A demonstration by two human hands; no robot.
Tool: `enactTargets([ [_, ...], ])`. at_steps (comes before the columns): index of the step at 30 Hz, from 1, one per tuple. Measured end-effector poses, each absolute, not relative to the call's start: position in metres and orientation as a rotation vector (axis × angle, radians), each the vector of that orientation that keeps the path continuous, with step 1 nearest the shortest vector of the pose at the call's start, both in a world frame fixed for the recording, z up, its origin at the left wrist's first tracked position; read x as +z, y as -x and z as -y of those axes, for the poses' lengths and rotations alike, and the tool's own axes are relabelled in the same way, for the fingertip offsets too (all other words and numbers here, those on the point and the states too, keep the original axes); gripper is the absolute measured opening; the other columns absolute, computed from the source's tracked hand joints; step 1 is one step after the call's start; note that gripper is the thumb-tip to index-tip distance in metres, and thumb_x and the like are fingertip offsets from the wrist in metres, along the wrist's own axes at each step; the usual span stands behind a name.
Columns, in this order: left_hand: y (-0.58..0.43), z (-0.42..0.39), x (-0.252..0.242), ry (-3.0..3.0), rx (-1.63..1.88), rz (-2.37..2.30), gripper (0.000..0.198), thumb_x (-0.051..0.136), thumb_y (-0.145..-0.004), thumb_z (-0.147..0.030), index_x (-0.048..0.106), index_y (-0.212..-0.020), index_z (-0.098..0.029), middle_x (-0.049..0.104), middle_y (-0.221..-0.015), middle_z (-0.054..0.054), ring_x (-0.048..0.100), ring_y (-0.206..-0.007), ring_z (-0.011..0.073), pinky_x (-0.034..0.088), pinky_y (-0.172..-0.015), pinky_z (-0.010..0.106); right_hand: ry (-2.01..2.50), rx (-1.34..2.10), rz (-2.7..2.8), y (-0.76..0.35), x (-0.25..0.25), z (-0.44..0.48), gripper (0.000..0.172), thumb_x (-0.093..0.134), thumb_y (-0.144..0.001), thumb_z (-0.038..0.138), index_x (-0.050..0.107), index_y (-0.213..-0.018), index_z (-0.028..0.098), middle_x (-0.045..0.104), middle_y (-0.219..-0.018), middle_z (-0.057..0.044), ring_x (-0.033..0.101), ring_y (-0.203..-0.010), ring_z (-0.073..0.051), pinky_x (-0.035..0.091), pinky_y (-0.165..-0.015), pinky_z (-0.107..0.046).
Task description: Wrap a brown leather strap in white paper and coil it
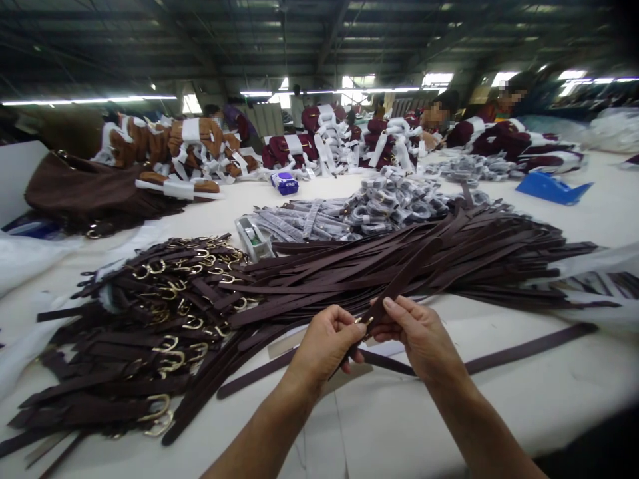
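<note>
Two forearms (272, 416) angle inward; I have the left hand (322, 342) and right hand (422, 332) close together, pinching a brown strap (412, 269) over the near bench (389, 426), seemingly beside its gold fitting (369, 321).

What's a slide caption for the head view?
Left hand and right hand hold a dark strap with golden hardware near piled straps.

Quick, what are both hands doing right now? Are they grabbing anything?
Left hand: closed, holding a dark brown strap by its gold metal piece.
Right hand: closed, pinching the strap between thumb and fingers.
</note>
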State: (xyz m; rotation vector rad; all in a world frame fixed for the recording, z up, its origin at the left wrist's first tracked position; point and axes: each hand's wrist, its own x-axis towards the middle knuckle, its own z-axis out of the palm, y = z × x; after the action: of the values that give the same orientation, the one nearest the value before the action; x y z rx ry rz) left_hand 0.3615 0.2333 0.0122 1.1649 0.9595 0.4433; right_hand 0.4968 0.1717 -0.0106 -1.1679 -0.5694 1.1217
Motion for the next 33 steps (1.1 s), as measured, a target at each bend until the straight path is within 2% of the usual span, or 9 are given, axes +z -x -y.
enactTargets([
  [6,-0.366,-0.234,0.01,-1.203,0.427,-0.997,0.025,0.06,-0.066,-0.032,0.043,-0.075,-0.017,0.051,-0.054,-0.005,0.05,-0.04,0.0085,0.03,-0.029,0.014,1.145,1.13,0.509,-0.496,-0.011,-0.172,0.029,0.062,-0.077,0.043,0.061,-0.08,0.014,0.068,-0.065,-0.004,0.063,-0.056,-0.015,0.052,-0.051,-0.021],
  [16,-0.366,-0.238,0.005,-1.245,0.422,-1.061,0.021,0.059,-0.067,-0.028,0.042,-0.076,-0.018,0.048,-0.053,-0.007,0.048,-0.037,0.0081,0.028,-0.027,0.014,1.183,1.062,0.517,-0.488,-0.016,-0.169,0.031,0.058,-0.078,0.045,0.056,-0.077,0.015,0.065,-0.064,-0.004,0.063,-0.057,-0.019,0.053,-0.051,-0.027],
  [18,-0.366,-0.241,0.007,-1.247,0.391,-1.054,0.022,0.06,-0.066,-0.027,0.042,-0.075,-0.018,0.048,-0.051,-0.007,0.047,-0.036,0.0082,0.027,-0.027,0.014,1.372,0.863,0.72,-0.485,-0.014,-0.165,0.03,0.052,-0.083,0.045,0.056,-0.074,0.016,0.064,-0.065,-0.004,0.063,-0.059,-0.018,0.052,-0.054,-0.028],
  [20,-0.366,-0.244,0.009,-1.271,0.349,-1.025,0.021,0.06,-0.066,-0.025,0.042,-0.074,-0.018,0.049,-0.048,-0.007,0.047,-0.036,0.0085,0.028,-0.027,0.014,1.549,0.483,1.095,-0.481,-0.013,-0.162,0.025,0.046,-0.088,0.035,0.057,-0.076,0.016,0.064,-0.066,-0.004,0.062,-0.06,-0.017,0.051,-0.057,-0.026],
  [23,-0.365,-0.249,0.01,-1.352,0.314,-1.013,0.018,0.06,-0.065,-0.023,0.043,-0.071,-0.018,0.048,-0.044,-0.006,0.046,-0.036,0.0084,0.028,-0.028,0.014,1.549,-0.163,1.63,-0.478,-0.016,-0.162,0.02,0.042,-0.088,0.018,0.057,-0.098,0.013,0.067,-0.076,-0.008,0.062,-0.062,-0.016,0.048,-0.059,-0.027],
  [26,-0.364,-0.253,0.01,-1.404,0.299,-1.029,0.017,0.059,-0.066,-0.025,0.044,-0.068,-0.018,0.047,-0.041,-0.006,0.043,-0.034,0.0078,0.027,-0.028,0.013,1.47,-0.444,1.833,-0.479,-0.021,-0.164,0.027,0.042,-0.085,0.012,0.053,-0.109,0.006,0.067,-0.081,-0.013,0.06,-0.058,-0.017,0.047,-0.053,-0.029],
  [29,-0.363,-0.253,0.012,-1.437,0.277,-1.046,0.015,0.058,-0.064,-0.022,0.044,-0.068,-0.018,0.048,-0.042,-0.006,0.043,-0.034,0.0077,0.027,-0.028,0.014,1.447,-0.265,1.788,-0.484,-0.026,-0.165,0.022,0.043,-0.086,0.014,0.057,-0.103,0.011,0.068,-0.079,-0.01,0.061,-0.06,-0.017,0.049,-0.057,-0.029],
  [31,-0.364,-0.252,0.016,-1.435,0.266,-1.049,0.014,0.057,-0.063,-0.018,0.044,-0.068,-0.018,0.048,-0.043,-0.006,0.043,-0.033,0.0076,0.028,-0.028,0.014,1.485,0.123,1.503,-0.487,-0.027,-0.165,0.017,0.045,-0.088,0.023,0.061,-0.088,0.016,0.067,-0.073,-0.006,0.061,-0.06,-0.016,0.05,-0.057,-0.027],
  [33,-0.365,-0.251,0.02,-1.406,0.266,-1.027,0.014,0.056,-0.063,-0.016,0.044,-0.069,-0.018,0.048,-0.043,-0.006,0.043,-0.033,0.0074,0.028,-0.028,0.013,1.419,0.567,1.064,-0.49,-0.028,-0.167,0.022,0.048,-0.087,0.034,0.059,-0.077,0.018,0.066,-0.069,-0.004,0.06,-0.056,-0.016,0.051,-0.052,-0.027],
])
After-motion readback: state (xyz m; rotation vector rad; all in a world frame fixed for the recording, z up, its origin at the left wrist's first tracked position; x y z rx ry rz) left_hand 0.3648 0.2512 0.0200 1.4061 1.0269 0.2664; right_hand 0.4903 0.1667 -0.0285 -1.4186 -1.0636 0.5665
